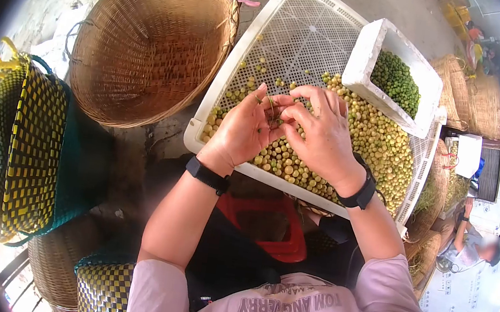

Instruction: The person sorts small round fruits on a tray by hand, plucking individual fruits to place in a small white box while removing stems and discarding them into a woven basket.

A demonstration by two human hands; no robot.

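Note:
My left hand point(242, 125) is turned palm up with its fingers curled around thin green stems point(275, 116). My right hand point(322, 134) pinches at the same stems from the other side, thumb and fingertips together. Small green bits show between the fingertips, partly hidden by the fingers. Both hands are over a white perforated plastic tray point(305, 35). Many round yellow-green fruits point(382, 150) cover its near and right parts. A white foam box point(365, 58) with small green berries point(396, 80) sits on the tray's far right corner.
A large wicker basket point(152, 38) stands left of the tray. Yellow-and-black woven baskets point(35, 154) are farther left and near. A red plastic stool point(288, 229) shows beneath the tray. Another person point(470, 245) is at the right, among more baskets point(487, 104).

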